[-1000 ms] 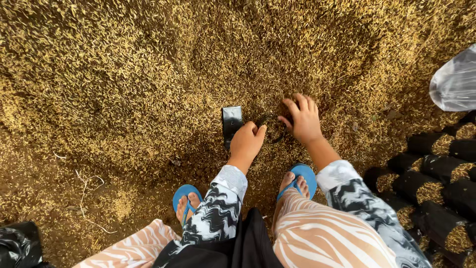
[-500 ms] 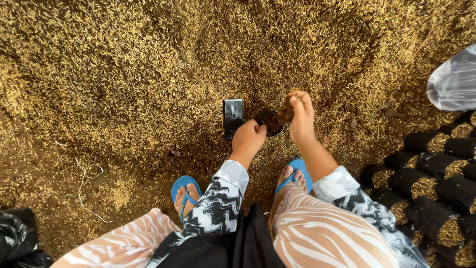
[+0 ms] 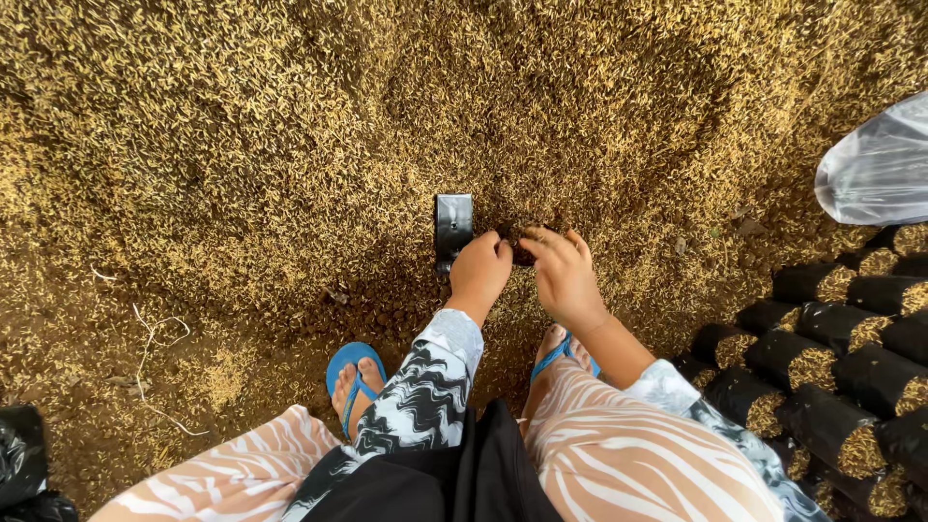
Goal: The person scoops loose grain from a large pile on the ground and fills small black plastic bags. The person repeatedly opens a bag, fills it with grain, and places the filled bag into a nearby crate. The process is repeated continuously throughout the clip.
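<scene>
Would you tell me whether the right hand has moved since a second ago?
Yes: the right hand drew back from the husk pile toward the left hand, beside the black bag.

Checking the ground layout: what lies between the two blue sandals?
In the head view, between the left sandal and right sandal hangs the patterned sleeve of the left hand, over husk-strewn soil.

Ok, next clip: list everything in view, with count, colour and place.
husk-and-soil heap: one, golden-brown, covers the ground ahead
small black bag: one, glossy black, open, on the heap at the left hand
filled bags: a dozen or so, black with husk tops, lying in rows at right
plastic sheet: one, translucent white, right edge
black plastic: one bundle, lower left corner
flip-flops: two, blue, on the feet
left hand: touches the bag's mouth
right hand: fingers curled over dark soil beside the bag
</scene>
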